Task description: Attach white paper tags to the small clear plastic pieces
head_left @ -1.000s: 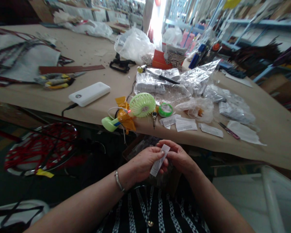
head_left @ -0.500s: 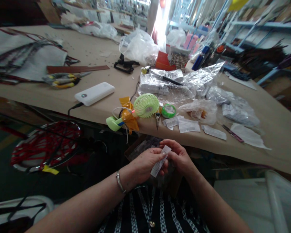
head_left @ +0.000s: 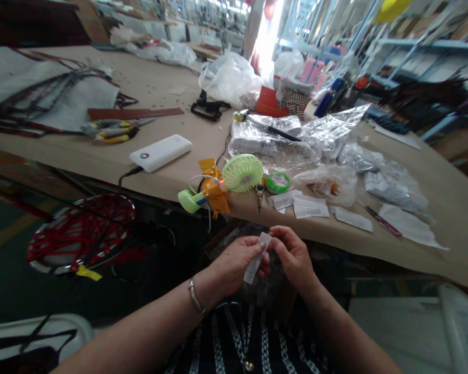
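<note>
My left hand [head_left: 237,262] is closed on a narrow white printed label [head_left: 254,265], pinching it between thumb and fingers, below the table's front edge. The thumb lies across the label's upper part. My right hand [head_left: 294,257] is beside the label's top end, thumb and forefinger brought together; whatever is between those fingertips is too small to make out. Above my hands, more printed labels [head_left: 311,206] lie in loose stacks near the table edge. A single label strip [head_left: 351,218] lies to their right. A soldering iron [head_left: 259,197] points over the edge, left of the stacks.
On the brown table [head_left: 167,192] stand a green hand fan [head_left: 242,173], a green tape roll [head_left: 277,182] and a white power bank [head_left: 161,152]. Pliers [head_left: 113,131], a hammer [head_left: 271,127] on plastic-wrapped packs and a pink-handled tool [head_left: 382,221] lie around. Beneath is a red-corded round frame [head_left: 80,234].
The whole view has shifted a little, so the table's things appear farther right. The label stands slightly steeper in my left hand. My right fingertips have drawn slightly away from it.
</note>
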A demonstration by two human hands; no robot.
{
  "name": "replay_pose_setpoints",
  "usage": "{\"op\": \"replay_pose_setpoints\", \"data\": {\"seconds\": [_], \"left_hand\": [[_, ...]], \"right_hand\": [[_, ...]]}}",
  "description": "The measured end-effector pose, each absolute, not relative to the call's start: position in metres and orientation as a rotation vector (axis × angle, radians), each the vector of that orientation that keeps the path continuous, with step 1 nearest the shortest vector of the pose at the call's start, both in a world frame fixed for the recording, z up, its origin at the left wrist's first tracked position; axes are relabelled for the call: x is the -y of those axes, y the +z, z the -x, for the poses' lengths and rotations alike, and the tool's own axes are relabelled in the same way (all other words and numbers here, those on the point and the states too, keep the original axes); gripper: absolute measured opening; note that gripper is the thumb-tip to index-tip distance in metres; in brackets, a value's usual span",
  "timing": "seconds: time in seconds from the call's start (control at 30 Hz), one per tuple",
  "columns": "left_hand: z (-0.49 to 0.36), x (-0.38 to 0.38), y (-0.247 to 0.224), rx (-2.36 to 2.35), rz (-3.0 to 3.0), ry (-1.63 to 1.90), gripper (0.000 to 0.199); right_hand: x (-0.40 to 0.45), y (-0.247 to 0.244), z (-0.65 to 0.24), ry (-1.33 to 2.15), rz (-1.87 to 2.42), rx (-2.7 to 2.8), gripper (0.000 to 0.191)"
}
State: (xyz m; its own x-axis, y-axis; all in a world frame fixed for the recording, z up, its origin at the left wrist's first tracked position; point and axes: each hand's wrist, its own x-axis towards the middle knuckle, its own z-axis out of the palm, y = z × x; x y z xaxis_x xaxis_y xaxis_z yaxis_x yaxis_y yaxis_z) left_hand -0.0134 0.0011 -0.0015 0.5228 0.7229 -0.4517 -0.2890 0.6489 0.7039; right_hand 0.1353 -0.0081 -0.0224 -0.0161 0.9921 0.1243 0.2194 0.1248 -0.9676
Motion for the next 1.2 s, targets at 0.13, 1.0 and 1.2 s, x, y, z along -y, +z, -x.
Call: {"op": "replay_pose_setpoints", "data": {"seconds": [0.13,1.0,1.2], "left_hand": [[0.016,-0.003,-0.003,-0.838,-0.680,0.714,0.023],[0.026,-0.060,-0.008,-1.325,-1.583,1.045,0.019],[0.026,-0.062,-0.007,-1.369,-1.711,1.014,0.022]], "right_hand": [[-0.002,-0.021,-0.128,1.256,1.257,1.219,0.013],[-0.049,-0.028,-0.103,1.186,1.229,1.074,0.019],[-0.052,-0.029,-0.102,1.191,1.173,1.061,0.019]]}}
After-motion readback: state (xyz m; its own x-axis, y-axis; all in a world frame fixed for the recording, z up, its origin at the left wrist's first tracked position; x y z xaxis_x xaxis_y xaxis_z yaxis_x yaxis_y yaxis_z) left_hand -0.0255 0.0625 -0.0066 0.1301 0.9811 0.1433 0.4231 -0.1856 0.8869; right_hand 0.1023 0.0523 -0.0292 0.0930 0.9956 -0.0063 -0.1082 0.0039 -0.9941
